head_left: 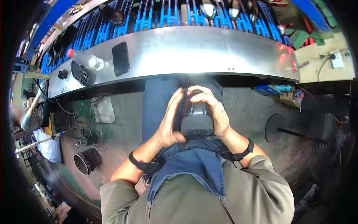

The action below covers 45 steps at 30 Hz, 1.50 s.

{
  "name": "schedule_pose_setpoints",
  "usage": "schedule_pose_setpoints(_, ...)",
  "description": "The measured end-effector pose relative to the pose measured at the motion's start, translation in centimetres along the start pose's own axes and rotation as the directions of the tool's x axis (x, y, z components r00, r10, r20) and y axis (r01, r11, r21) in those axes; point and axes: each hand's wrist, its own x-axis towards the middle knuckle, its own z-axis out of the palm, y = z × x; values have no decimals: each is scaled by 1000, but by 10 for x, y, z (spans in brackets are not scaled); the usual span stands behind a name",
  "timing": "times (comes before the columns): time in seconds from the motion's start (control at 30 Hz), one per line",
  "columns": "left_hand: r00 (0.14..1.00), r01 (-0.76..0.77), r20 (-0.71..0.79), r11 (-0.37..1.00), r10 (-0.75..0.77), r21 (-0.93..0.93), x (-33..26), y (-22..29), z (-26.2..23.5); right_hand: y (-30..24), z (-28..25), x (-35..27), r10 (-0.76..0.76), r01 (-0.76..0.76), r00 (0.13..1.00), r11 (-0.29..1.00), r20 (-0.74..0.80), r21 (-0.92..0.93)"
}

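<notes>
- The bottle [85, 59], clear with red cap, is on the left part of the bench [156, 52]; its content I cannot tell.
- The bucket [93, 158] is on the floor [121, 145], before the bench's left part; its inside looks too dark.
- The shoe [197, 123] is before the bench's near edge.
- The right grip [219, 115] is curled around the shoe.
- The left grip [168, 125] is spread wide beside it; contact unclear.

I'm at work in a factory workshop: a long metal bench [167, 52] before me, blue racks [143, 23] carrying dark shoes [112, 15] beyond it, a stained floor [126, 118] with a grimy bucket [88, 160] and a standing fan [298, 135] around me.
</notes>
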Motion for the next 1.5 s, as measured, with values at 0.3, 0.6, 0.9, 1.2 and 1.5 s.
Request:
schedule_pose_setpoints(0.3,850,-525,254,690,462,498,41,68,-20,-57,-8,35,66,39,965,921,-254,388)
schedule_pose_setpoints(0.6,948,-39,-317,985,-17,-170,17,69,20,-34,0,14,2,6,993,998,116,-65)
schedule_pose_setpoints(0.9,959,50,-280,950,40,307,36,27,23,-1,-6,15,66,-73,995,992,-72,-100)
schedule_pose_setpoints(1.2,912,131,-407,973,-43,190,34,-14,18,42,12,7,191,-221,953,969,-233,-110)
schedule_pose_setpoints(1.5,681,218,-235,498,-694,-839,11,13,-7,-2,-30,-78,240,-199,970,850,22,-488)
